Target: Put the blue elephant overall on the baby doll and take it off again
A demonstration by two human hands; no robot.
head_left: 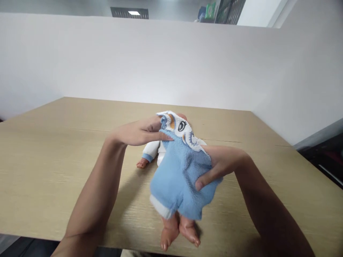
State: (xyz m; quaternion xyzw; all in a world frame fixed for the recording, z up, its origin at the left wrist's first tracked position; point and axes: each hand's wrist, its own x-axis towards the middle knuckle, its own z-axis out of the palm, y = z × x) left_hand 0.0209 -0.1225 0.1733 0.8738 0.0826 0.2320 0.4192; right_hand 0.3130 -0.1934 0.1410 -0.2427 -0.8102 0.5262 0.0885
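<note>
A doll (169,230) lies on the table with its bare feet toward me. Its one visible arm wears a white sleeve (152,149) with a blue cuff. Above its body I hold up a light blue doll garment (177,167), fuzzy, with short legs and a white top edge embroidered with an eye. My left hand (142,132) pinches the upper left edge, thumb in front. My right hand (221,162) has its fingers inside the opening at the right and its thumb on the outside. The garment hides most of the doll's body and head.
The wooden table (66,153) stretches out on both sides, with its front edge close to me. Behind it rises a white wall (160,60) with a glass strip along the top. A dark object (324,157) stands past the table's right edge.
</note>
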